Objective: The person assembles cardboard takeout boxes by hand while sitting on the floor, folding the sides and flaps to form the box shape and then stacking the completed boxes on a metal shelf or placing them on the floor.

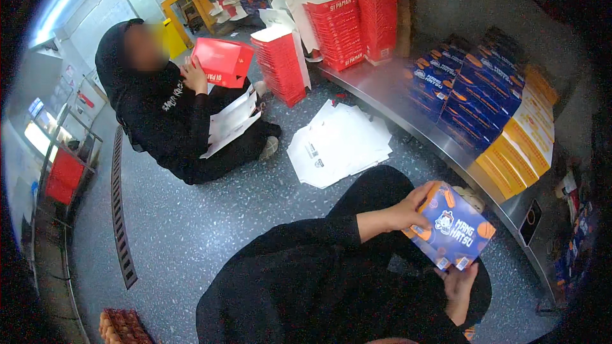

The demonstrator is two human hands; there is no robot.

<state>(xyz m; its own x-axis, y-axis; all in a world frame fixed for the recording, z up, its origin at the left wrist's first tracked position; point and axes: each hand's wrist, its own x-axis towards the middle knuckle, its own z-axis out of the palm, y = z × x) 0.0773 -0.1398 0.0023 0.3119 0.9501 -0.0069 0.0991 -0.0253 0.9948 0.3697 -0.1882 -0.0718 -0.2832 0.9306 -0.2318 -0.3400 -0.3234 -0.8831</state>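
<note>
A blue cardboard food box [468,220] with orange pictures and white lettering is held over my lap, its printed face upward and tilted. My left hand [403,214] grips its left edge, thumb on the printed face and fingers round the side. From below, my right hand [460,285] holds the box's near edge, and part of its fingers is hidden under the box. On the floor beyond my knee lies a pile of flat white box blanks [341,143]. Stacked blue boxes [468,92] and yellow boxes [519,156] stand on the metal shelf to my right.
A steel shelf [382,92] runs along the right, with a phone [530,222] near its edge. Tall stacks of red boxes [335,32] stand at the back. At left a seated co-worker [169,111] holds a red box [221,62]. Egg trays [121,327] sit at bottom left.
</note>
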